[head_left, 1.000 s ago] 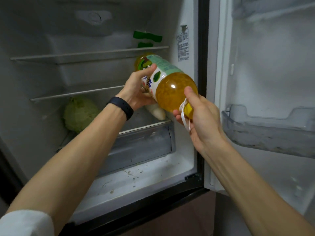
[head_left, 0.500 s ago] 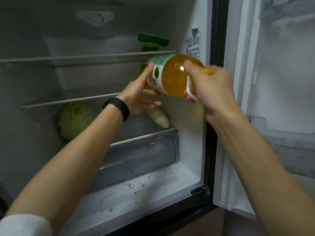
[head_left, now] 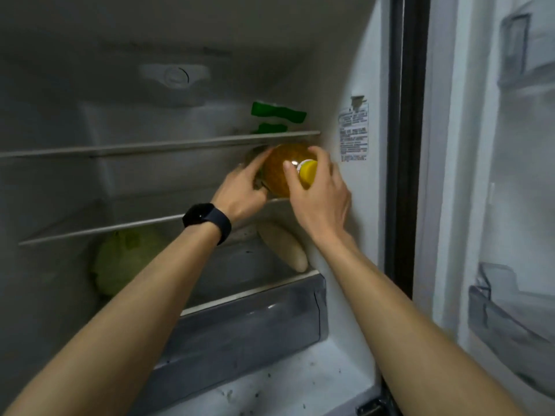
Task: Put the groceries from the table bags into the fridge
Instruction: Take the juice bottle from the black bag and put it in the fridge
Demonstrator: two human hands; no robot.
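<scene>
both hands are on the bottle. right hand grips its neck end, thumb laid on the amber shoulder and fingers curled over the top beside the yellow cap. left hand holds the bottle's left side, thumb stretched up along it; its other fingers go round behind and are mostly hidden. a black wristband sits on the left wrist.

the bottle lies on its side between the two hands, cap towards the camera. it is at the right end of the middle shelf, close under the front edge of the upper shelf and near the fridge's right wall.

its label is hidden behind the left hand and cannot be read. a white sticker on the right wall carries small print, too fine to make out.

the bottle is clear plastic full of golden-yellow liquid, with a bright glint by the cap.

green packets lie at the right end of the upper shelf. below the middle shelf, a pale green cabbage rests to the left and a white radish leans in the right corner, above the grey drawer. the open door stands to the right with a bin.
</scene>
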